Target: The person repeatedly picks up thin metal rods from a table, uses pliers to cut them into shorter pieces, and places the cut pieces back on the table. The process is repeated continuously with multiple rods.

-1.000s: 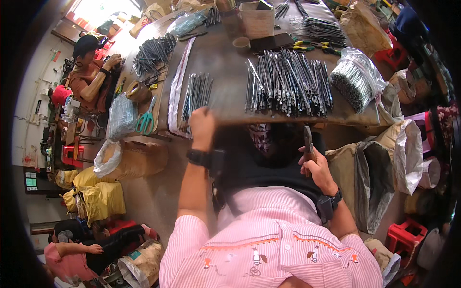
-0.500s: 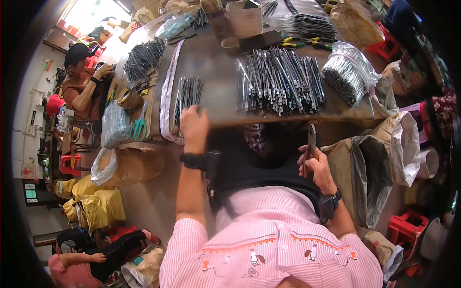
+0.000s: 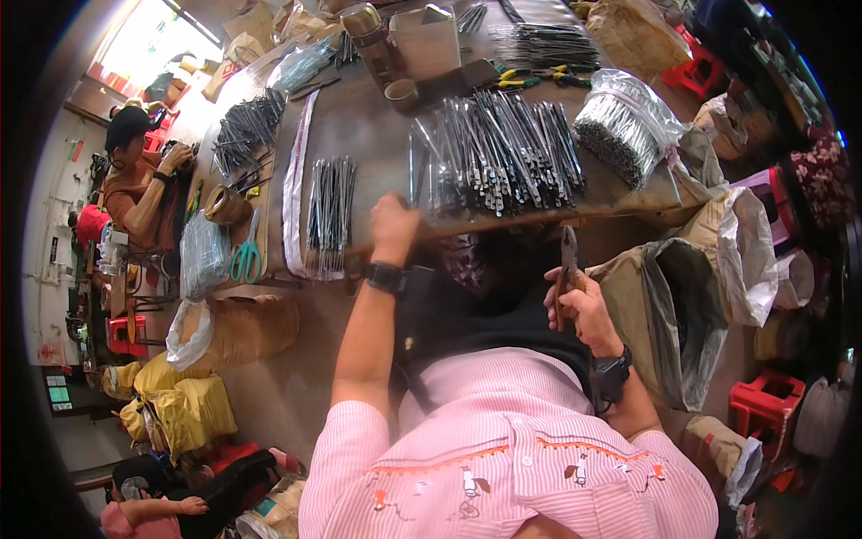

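My right hand is wrapped round a pair of pliers, held with the jaws up just off the table's front edge. Over that edge is my left hand, between two groups of thin metal strips; motion smears its fingers. The smaller bundle of dark strips stands to its left. On its right lies the broad pile of shiny metal strips, their ends toward me. A slim upright streak shows just above the left fingers, and whether they hold it is unclear.
A plastic-wrapped bundle of silvery strips lies at the table's right. Farther back stand a flask, a clear container and yellow-handled pliers. Teal scissors lie at left, near a co-worker. Open sacks stand at right.
My left hand has moved right, from the smaller strip bundle toward the larger pile. The pliers stay in my right hand. The whole view has shifted slightly.
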